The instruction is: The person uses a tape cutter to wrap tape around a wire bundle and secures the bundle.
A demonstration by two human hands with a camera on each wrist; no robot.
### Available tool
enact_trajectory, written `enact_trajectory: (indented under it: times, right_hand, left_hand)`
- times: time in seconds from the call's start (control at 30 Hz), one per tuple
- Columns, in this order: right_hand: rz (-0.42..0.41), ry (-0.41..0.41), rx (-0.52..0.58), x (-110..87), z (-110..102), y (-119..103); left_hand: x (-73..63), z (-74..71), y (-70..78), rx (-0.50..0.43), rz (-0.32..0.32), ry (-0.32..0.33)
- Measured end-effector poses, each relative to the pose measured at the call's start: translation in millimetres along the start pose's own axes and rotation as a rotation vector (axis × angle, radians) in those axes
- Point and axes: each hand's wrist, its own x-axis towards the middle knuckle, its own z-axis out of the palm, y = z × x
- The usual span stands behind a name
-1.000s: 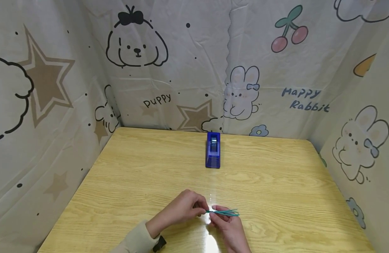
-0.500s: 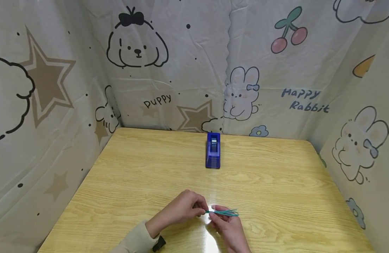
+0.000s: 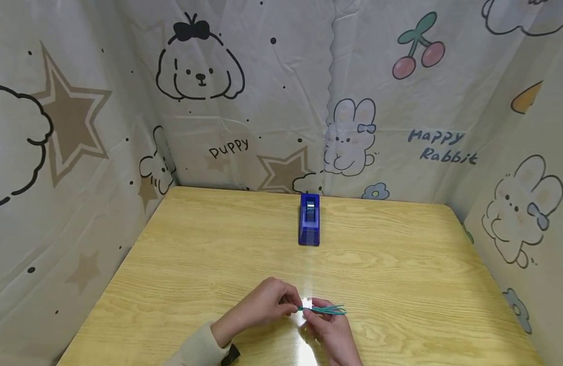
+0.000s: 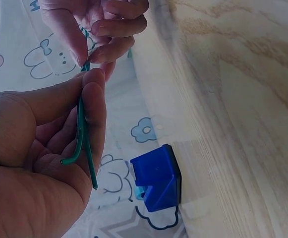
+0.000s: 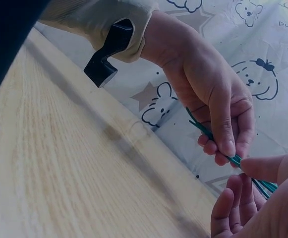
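A: Where are the ties (image 3: 324,308) held?
B: At 6 o'clock on the table (image 3: 400,284), pinched by both the left hand (image 3: 265,305) and the right hand (image 3: 329,330).
A: What might go wrong?
B: Strands could be dropped if either pinch is loosened.

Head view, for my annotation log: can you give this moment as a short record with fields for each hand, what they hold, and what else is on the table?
left hand: pinches the green wires near one end
right hand: pinches the same wires beside the left hand
green wires: thin bundle, held just above the table
tape dispenser: blue, at the far edge, untouched
table: light wood
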Motion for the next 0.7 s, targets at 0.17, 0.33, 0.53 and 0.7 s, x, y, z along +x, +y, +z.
enact_trajectory:
  times: [0.17,0.33,0.53,0.7]
  right_hand:
    - [-0.005,-0.001,-0.006,-0.6,0.3,-1.2]
    - [-0.006,-0.01,-0.003,-0.9,0.3,-1.9]
    - [-0.009,-0.004,-0.003,-1.9,-1.0,-2.5]
    - [-0.02,0.032,-0.018,-2.6,-9.4,-6.6]
  left_hand:
    - [0.4,-0.3,1.4,0.008,0.002,-0.001]
    - [-0.4,0.1,2.0,0.012,0.005,0.0]
    - [-0.3,0.3,1.0,-0.005,-0.007,-0.003]
    - [0.7,0.5,-0.1,-0.004,-0.013,-0.005]
